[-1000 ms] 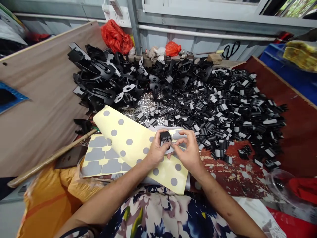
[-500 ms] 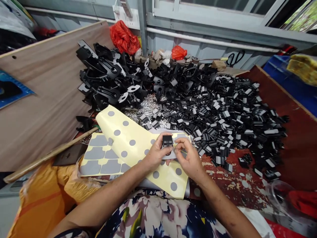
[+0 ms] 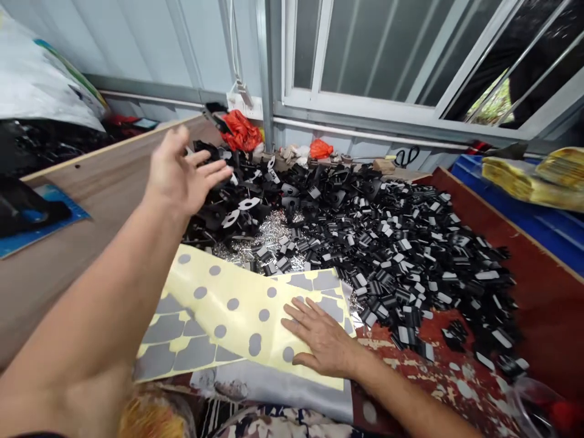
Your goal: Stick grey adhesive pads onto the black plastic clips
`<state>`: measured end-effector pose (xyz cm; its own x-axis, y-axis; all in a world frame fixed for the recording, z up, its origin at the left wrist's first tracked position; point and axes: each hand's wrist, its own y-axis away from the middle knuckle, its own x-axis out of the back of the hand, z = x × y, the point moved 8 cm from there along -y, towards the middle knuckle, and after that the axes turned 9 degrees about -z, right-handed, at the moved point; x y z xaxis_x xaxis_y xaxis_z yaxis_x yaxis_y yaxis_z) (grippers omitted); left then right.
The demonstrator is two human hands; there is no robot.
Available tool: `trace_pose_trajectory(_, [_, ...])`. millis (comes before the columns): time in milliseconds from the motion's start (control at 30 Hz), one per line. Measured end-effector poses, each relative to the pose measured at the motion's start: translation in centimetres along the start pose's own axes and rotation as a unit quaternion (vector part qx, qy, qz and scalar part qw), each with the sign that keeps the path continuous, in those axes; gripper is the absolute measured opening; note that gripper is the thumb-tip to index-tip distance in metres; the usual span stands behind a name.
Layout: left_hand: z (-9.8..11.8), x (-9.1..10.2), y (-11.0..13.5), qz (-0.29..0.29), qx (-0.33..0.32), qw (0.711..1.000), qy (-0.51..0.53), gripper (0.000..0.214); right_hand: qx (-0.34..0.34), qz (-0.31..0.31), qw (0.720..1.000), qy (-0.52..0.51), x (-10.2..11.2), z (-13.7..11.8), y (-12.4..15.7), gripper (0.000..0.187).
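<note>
My left hand [image 3: 177,173] is stretched out at the left, fingers spread and nothing in them. Just beyond its fingertips, apart from them, a black plastic part [image 3: 216,117] shows in front of the red bag. Under my right hand [image 3: 319,340], which lies flat with its fingers apart, is a yellow backing sheet [image 3: 244,331] with round grey stickers. Partly covered by it is another sheet with larger grey shaped stickers [image 3: 194,353]. Larger black plastic parts [image 3: 214,210] are heaped near my left hand.
Small black clips with pale pads [image 3: 392,249] form a wide pile at the right. Silvery metal pieces [image 3: 274,231] lie between the heaps. A wooden board [image 3: 114,176] walls the left side. Scissors [image 3: 406,156] and a red bag [image 3: 241,131] are at the back.
Both hands have parted from the black part they held together. My left hand has swung far up and left and opened; my right hand has flattened onto the yellow sheet. The view has tilted up.
</note>
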<state>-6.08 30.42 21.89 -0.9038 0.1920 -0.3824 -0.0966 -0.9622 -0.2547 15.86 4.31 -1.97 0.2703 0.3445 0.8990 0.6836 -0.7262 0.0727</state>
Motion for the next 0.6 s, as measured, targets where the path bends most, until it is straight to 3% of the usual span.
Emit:
trace_pose_trajectory(67, [-1.5, -0.2, 3.3, -0.001, -0.047, 0.989, -0.14, 0.086, 0.031, 0.001, 1.0, 0.004, 1.2, 0.9, -0.6, 0.073])
trace_pose_trajectory(133, [-6.4, -3.0, 9.3, -0.152, -0.067, 0.935, -0.314, 0.059, 0.053, 0.026, 0.998, -0.005, 2.5, 1.4, -0.9, 0.07])
trace_pose_trajectory(200, [-12.9, -5.0, 16.3, -0.304, -0.078, 0.827, -0.466, 0.049, 0.069, 0.068, 0.994, -0.042, 4.2, 1.7, -1.0, 0.056])
trace_pose_trajectory(300, [-19.9, -5.1, 23.6, -0.408, -0.085, 0.681, -0.601, 0.066, 0.046, 0.171, 0.98, -0.093, 8.8, 4.1, -1.6, 0.019])
trace_pose_trajectory(367, [-21.8, -4.3, 25.3, -0.424, -0.081, 0.631, -0.645, 0.076, -0.018, 0.254, 0.965, -0.07, 12.8, 7.3, -2.9, 0.025])
trace_pose_trajectory(433, [-22.1, -3.3, 25.6, -0.416, -0.082, 0.608, -0.671, 0.081, -0.092, 0.295, 0.951, 0.004, 16.2, 10.7, -5.4, 0.027])
trace_pose_trajectory(533, [-21.7, -2.1, 25.9, -0.4, -0.104, 0.591, -0.692, 0.085, -0.162, 0.258, 0.948, 0.091, 18.9, 15.0, -10.4, 0.048])
trace_pose_trajectory(600, [-21.5, -1.3, 26.5, -0.391, -0.114, 0.585, -0.702, 0.084, -0.172, 0.226, 0.954, 0.096, 19.4, 16.7, -13.2, 0.05])
